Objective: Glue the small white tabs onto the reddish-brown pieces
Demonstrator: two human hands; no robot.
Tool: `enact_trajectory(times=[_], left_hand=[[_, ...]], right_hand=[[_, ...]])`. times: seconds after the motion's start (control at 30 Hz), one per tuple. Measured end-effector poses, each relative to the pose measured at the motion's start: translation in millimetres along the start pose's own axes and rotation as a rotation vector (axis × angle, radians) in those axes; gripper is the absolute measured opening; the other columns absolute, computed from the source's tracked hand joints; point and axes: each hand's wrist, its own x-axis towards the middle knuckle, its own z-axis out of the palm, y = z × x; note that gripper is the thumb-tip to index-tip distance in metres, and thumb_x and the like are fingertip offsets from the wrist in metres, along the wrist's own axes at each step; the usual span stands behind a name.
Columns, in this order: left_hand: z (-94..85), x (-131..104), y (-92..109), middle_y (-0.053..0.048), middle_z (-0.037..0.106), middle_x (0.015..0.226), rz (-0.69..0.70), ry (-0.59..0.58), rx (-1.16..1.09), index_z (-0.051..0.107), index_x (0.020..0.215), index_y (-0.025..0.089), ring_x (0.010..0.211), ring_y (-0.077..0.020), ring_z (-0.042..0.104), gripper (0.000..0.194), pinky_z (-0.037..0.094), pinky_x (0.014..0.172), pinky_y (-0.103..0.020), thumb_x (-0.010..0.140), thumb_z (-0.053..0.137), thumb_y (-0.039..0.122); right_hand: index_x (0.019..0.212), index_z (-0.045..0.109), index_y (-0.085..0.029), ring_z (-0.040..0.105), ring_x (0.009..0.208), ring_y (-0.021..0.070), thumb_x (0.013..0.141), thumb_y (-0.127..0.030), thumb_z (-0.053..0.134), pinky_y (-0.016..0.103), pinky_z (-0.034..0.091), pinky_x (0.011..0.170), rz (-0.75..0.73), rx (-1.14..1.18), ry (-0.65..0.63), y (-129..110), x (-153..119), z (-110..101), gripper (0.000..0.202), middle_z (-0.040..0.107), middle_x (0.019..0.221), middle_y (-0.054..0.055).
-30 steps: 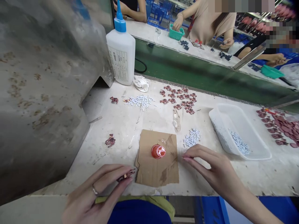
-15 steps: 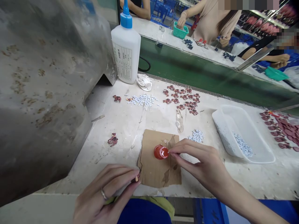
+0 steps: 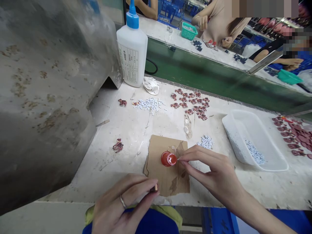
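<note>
Brown figurine (image 3: 155, 188): over cardboard's (image 3: 157, 143) near-left corner | left hand (image 3: 124, 201): fingers pinched on it | right hand (image 3: 214, 172): fingertips close together, just right of red cup (image 3: 168, 159), grip cannot be told

The desk (image 3: 117, 125) is lit brightly and fairly evenly, with only soft shadows cast. A dull sheen is given back by the metal housing (image 3: 48, 97), while the gap beneath it is left dark. Glints are caught on the red cup (image 3: 164, 158). Fine detail is softened in the distance, and mosaic blocks (image 3: 264, 8) are laid over the upper right.
</note>
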Motion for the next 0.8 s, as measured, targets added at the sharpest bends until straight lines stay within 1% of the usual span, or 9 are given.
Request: enact_trajectory(times=[0.1,0.17,0.3,0.37,0.43,0.57,0.7,0.8], left_hand=[[5.6,-0.2,4.0,0.005,0.076,0.096,-0.006,0.035,-0.041,0.068,0.11,0.022,0.083,-0.0058,0.074,0.025,0.061,0.081,-0.01,0.088,0.074,0.011],[8.0,1.4,6.4,0.004,0.076,0.095,-0.007,0.032,-0.093,0.067,0.108,0.022,0.083,-0.0064,0.074,0.024,0.062,0.08,-0.011,0.088,0.074,0.01],[9.7,6.6,9.5,0.004,0.076,0.096,-0.002,-0.005,-0.149,0.067,0.109,0.022,0.085,-0.0067,0.075,0.024,0.062,0.08,-0.01,0.088,0.073,0.011],[9.9,7.2,11.5,0.004,0.076,0.097,-0.003,-0.013,-0.175,0.067,0.11,0.023,0.086,-0.0062,0.075,0.024,0.062,0.081,-0.01,0.089,0.073,0.012],[10.1,5.5,13.7,0.004,0.075,0.098,-0.036,-0.015,-0.204,0.067,0.11,0.023,0.086,-0.0058,0.075,0.025,0.062,0.082,-0.009,0.089,0.073,0.011],[10.8,0.5,14.3,0.004,0.075,0.1,-0.107,0.005,-0.214,0.068,0.11,0.026,0.088,-0.0076,0.075,0.028,0.064,0.082,-0.013,0.088,0.073,0.009],[11.1,0.4,9.6,0.004,0.076,0.099,-0.04,0.013,-0.156,0.067,0.109,0.024,0.086,-0.0071,0.075,0.026,0.063,0.084,-0.011,0.087,0.074,0.01],[10.7,1.3,8.7,0.005,0.077,0.097,-0.021,0.016,-0.113,0.068,0.106,0.022,0.085,-0.0071,0.076,0.025,0.063,0.084,-0.01,0.086,0.075,0.008]], right_hand=[[0.095,0.07,-0.024,0.074,0.08,0.0153,0.09,-0.006,0.067,0.025,0.06,0.066,-0.013,0.078,0.075,-11.1,-3.2,3.7,0.02,0.075,0.09,0.002],[0.092,0.07,-0.024,0.075,0.082,0.0173,0.088,-0.005,0.068,0.027,0.063,0.067,-0.024,0.16,0.103,-20.7,-5.8,8.7,0.019,0.075,0.089,0.003],[0.09,0.069,-0.02,0.077,0.086,0.0185,0.084,-0.001,0.069,0.028,0.065,0.072,-0.046,0.349,0.094,-34.4,-8.9,20.7,0.02,0.075,0.089,0.006],[0.09,0.069,-0.019,0.077,0.084,0.0173,0.083,0.001,0.069,0.026,0.065,0.073,-0.041,0.42,0.095,-37.0,-8.9,25.0,0.021,0.076,0.088,0.005],[0.091,0.07,-0.019,0.077,0.083,0.0164,0.082,0.001,0.069,0.025,0.065,0.072,-0.029,0.455,0.104,-37.8,-8.1,27.3,0.022,0.076,0.087,0.005],[0.093,0.071,-0.021,0.077,0.081,0.0166,0.084,-0.001,0.069,0.027,0.066,0.071,-0.014,0.464,0.09,-37.2,-5.9,28.7,0.022,0.077,0.089,0.005],[0.098,0.071,-0.022,0.077,0.082,0.0165,0.088,-0.004,0.068,0.026,0.067,0.071,-0.062,0.406,0.066,-35.8,-8.1,28.0,0.02,0.077,0.093,0.006],[0.113,0.07,-0.021,0.078,0.091,0.0181,0.093,-0.006,0.065,0.025,0.068,0.075,-0.145,0.249,0.009,-35.4,-13.6,24.4,0.026,0.077,0.102,0.009]])
